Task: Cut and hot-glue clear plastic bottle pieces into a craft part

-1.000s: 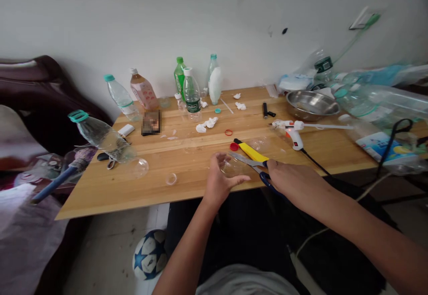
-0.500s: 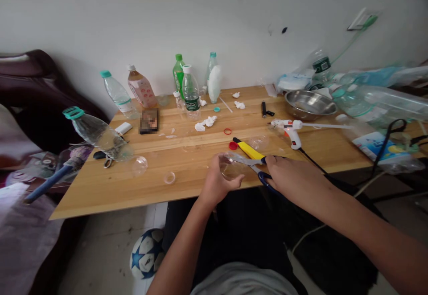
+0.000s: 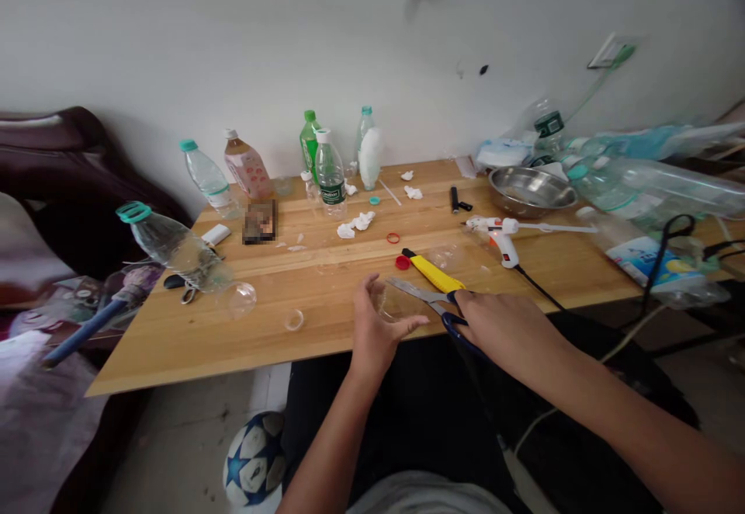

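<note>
My left hand curls around a clear piece of cut plastic bottle at the near edge of the wooden table. My right hand grips the blue handles of a pair of scissors, whose blades point left into the plastic piece. A yellow utility knife and a red cap lie just behind the scissors.
A glue gun with its cord, a steel bowl, several upright bottles, tissue scraps and a cut bottle are on the table. More bottles are piled at the right. A football lies on the floor.
Both hands stay together at the table edge, shifting slightly left and lower in view with the camera. The scissors remain at the plastic piece.
</note>
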The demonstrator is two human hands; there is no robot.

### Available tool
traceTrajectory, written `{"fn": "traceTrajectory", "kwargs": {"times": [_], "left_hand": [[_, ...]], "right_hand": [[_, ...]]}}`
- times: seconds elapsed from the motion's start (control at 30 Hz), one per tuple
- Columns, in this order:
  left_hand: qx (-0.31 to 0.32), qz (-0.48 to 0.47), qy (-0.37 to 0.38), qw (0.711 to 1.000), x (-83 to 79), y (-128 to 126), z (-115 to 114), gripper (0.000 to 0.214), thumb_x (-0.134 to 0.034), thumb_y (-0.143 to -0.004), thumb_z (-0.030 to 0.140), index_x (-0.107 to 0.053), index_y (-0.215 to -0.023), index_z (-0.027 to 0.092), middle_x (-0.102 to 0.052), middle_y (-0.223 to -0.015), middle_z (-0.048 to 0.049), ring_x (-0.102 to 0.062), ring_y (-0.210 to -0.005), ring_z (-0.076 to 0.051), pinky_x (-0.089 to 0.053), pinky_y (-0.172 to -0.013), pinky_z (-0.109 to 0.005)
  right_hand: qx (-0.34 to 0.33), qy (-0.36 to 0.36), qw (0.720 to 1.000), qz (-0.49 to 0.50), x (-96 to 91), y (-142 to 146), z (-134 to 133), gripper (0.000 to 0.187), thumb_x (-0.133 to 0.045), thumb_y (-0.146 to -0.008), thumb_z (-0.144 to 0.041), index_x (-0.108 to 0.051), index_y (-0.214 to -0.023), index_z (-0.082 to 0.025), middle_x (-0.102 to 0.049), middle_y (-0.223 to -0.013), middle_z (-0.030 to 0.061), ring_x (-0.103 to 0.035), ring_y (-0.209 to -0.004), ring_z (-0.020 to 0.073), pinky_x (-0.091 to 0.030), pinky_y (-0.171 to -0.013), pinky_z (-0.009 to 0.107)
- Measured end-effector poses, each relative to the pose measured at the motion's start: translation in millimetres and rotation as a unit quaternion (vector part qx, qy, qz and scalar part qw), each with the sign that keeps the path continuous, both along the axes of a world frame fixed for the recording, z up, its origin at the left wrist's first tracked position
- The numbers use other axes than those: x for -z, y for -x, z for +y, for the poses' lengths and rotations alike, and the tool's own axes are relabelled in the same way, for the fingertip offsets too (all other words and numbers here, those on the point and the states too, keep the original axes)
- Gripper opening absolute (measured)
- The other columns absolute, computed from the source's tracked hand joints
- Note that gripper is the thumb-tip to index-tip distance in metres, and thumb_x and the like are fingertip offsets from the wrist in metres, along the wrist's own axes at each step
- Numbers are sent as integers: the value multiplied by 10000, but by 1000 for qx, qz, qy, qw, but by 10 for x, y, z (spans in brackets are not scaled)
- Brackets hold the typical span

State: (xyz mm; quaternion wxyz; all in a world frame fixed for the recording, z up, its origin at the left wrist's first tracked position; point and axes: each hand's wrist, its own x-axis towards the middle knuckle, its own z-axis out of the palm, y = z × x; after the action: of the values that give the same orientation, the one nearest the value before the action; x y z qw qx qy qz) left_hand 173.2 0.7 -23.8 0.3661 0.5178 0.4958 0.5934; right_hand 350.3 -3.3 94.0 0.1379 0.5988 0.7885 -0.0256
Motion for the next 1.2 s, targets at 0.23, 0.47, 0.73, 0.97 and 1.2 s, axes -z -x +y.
{"fn": "traceTrajectory", "kwargs": {"times": [0.23, 0.47, 0.73, 0.97, 1.2], "left_hand": [[-100, -2, -4, 995, -12, -118, -43, 743, -884, -675, 374, -435, -1251, 239, -598, -1213, -107, -593, -1191, -276, -459, -1067, -513], [-94, 25, 0, 995, -17, -79, 98, 642, -868, -671, 284, -474, -1174, 217, -621, -1116, -88, -642, -1084, -264, -507, -1002, -496], [-76, 26, -6, 997, -56, -76, 80, 538, -807, -707, 228, -483, -1136, 209, -623, -1092, -79, -639, -1059, -235, -510, -985, -452], [-74, 21, -14, 997, -59, -76, 69, 515, -786, -719, 205, -477, -1132, 206, -609, -1102, -87, -628, -1067, -233, -502, -991, -455], [-45, 11, -13, 999, -72, -22, 80, 507, -793, -695, 210, -486, -1098, 203, -609, -1068, -80, -625, -1030, -224, -506, -976, -443]], "right_hand": [[6, 1, 1000, -22, 16, 96, -25, 210, -539, -970, -307, -662, -1011, -142, -773, -869, 140, -760, -833, 329, -504, -626, 349], [12, 6, 1000, -3, 70, 86, -10, 217, -505, -987, -293, -648, -1023, -134, -768, -884, 144, -757, -839, 340, -512, -638, 371], [21, 24, 999, -7, 63, 84, -52, 234, -469, -1018, -264, -618, -1069, -92, -758, -922, 183, -761, -858, 327, -529, -646, 353], [12, 44, 999, 20, 67, 129, 10, 422, -431, -1032, -449, -602, -1109, -71, -748, -959, 222, -752, -909, 352, -554, -690, 393], [11, 67, 998, 14, 43, 122, 107, 408, -426, -1026, -442, -629, -1068, -91, -749, -893, 201, -754, -866, 357, -536, -664, 392]]}}
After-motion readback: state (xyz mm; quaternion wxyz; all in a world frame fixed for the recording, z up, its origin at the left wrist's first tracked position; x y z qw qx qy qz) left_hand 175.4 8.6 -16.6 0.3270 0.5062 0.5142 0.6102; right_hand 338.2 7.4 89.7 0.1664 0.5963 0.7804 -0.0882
